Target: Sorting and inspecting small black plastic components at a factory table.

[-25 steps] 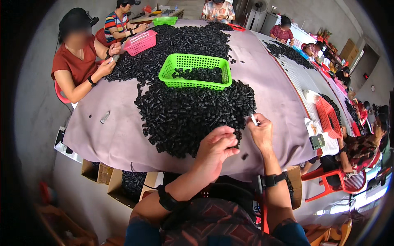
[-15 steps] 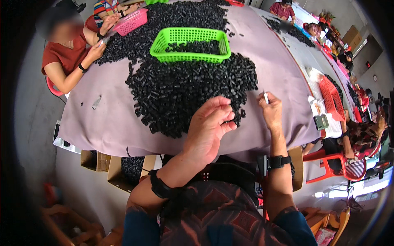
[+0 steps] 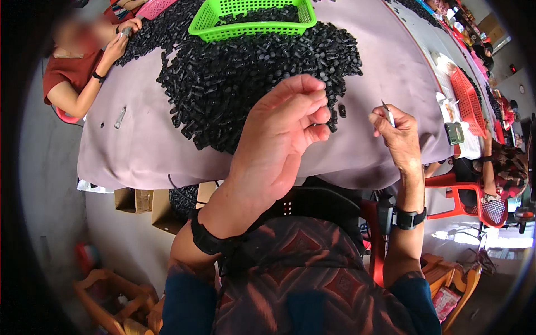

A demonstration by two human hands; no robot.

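Observation:
A heap of small black cylindrical plastic parts [image 3: 223, 89] covers the middle of the table. Over its near edge my left hand [image 3: 285, 123] is raised, palm turned inward, with thumb and fingertips drawn together; whatever they hold is hidden or too small to name. To the right, above bare cloth, my right hand [image 3: 399, 131] is closed around a small knife [image 3: 389, 115], its thin pointed tip sticking up toward the far left. The two hands are apart. One loose black part [image 3: 341, 110] lies on the cloth between them.
A green basket [image 3: 254, 30] holding black parts stands at the heap's far side. Pinkish cloth [image 3: 402, 61] covers the table. At the left sits a co-worker [image 3: 75, 84]. A red basket [image 3: 468, 103] is at the right, and cardboard boxes [image 3: 167, 209] stand below the near edge.
My view has tilted down, so the table sits higher in the picture. My right hand has moved rightward from my left and turned, bringing the knife's pointed tip into sight. My left fingers stay curled.

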